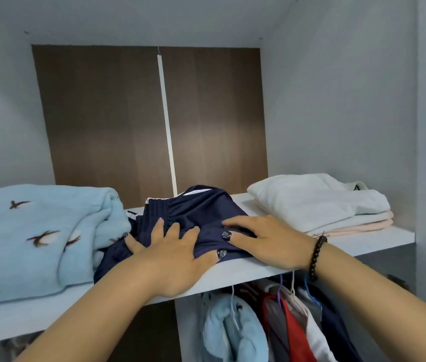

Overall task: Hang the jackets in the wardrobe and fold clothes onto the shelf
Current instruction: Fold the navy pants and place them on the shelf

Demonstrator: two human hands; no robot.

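Left hand (172,253), right hand (264,237): grip spread flat, pressing navy shorts (196,212) on shelf (379,242).

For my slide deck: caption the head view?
Both hands, left and right, press folded navy shorts flat on the white wardrobe shelf.

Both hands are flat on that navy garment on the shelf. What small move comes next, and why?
Probably push the navy garment further back: its front edge overhangs the shelf lip, and both the left hand and right hand already press on it.
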